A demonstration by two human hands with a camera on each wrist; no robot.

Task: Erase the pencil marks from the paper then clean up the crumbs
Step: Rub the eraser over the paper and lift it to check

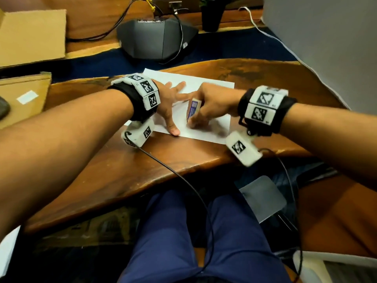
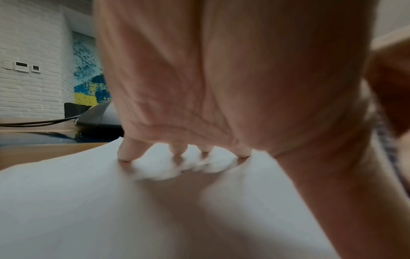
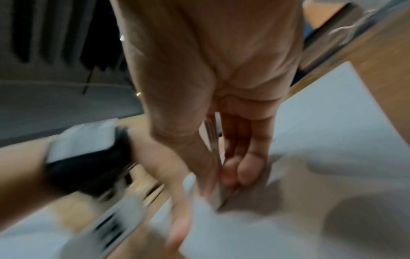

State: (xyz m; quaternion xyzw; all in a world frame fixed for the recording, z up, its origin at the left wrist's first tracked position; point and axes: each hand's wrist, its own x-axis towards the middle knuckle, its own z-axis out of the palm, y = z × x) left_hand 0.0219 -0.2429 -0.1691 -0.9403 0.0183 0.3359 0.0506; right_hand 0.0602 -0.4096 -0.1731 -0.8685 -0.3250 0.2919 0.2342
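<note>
A white sheet of paper [image 1: 210, 83] lies on the wooden table [image 1: 167, 158]. My left hand [image 1: 170, 105] is spread on the sheet's left part, its straight fingertips [image 2: 124, 156] pressing the paper [image 2: 88, 201] down. Just to its right, my right hand [image 1: 212, 103] grips a white eraser in a blue sleeve [image 1: 193, 110], upright, with its lower end on the sheet. In the blurred right wrist view the eraser [image 3: 213, 145] sits between thumb and fingers [image 3: 248, 168] over the paper [image 3: 332, 122]. A faint pencil stroke [image 1: 180, 102] shows between the hands. I cannot make out any crumbs.
Cardboard boxes [image 1: 30, 37] lie at the far left. A dark grey conference phone [image 1: 157, 37] with cables stands behind the paper, with a black pot [image 1: 211, 15] beyond it. A grey surface [image 1: 326, 48] rises at the right. The table's front edge runs just above my lap.
</note>
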